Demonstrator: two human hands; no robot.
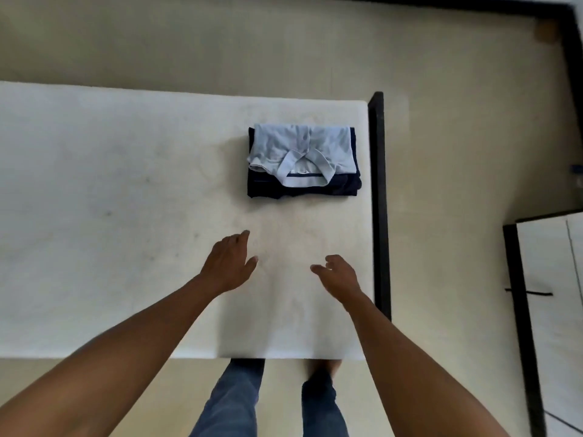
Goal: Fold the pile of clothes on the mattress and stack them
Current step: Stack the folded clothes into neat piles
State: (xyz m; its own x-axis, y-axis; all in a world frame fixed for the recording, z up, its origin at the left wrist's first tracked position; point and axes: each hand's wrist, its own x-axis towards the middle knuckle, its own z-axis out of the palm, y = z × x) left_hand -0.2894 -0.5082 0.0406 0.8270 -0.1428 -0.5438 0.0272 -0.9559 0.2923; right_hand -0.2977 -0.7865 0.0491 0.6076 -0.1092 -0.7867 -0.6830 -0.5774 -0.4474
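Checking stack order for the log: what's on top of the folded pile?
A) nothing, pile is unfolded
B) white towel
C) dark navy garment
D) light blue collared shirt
D: the light blue collared shirt lies folded on top of the dark navy garment on the mattress; both hands hold nothing.

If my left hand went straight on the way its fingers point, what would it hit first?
Probably the near left corner of the folded dark navy garment, under the light blue polo shirt. Only bare mattress lies between it and the left hand, whose height is unclear.
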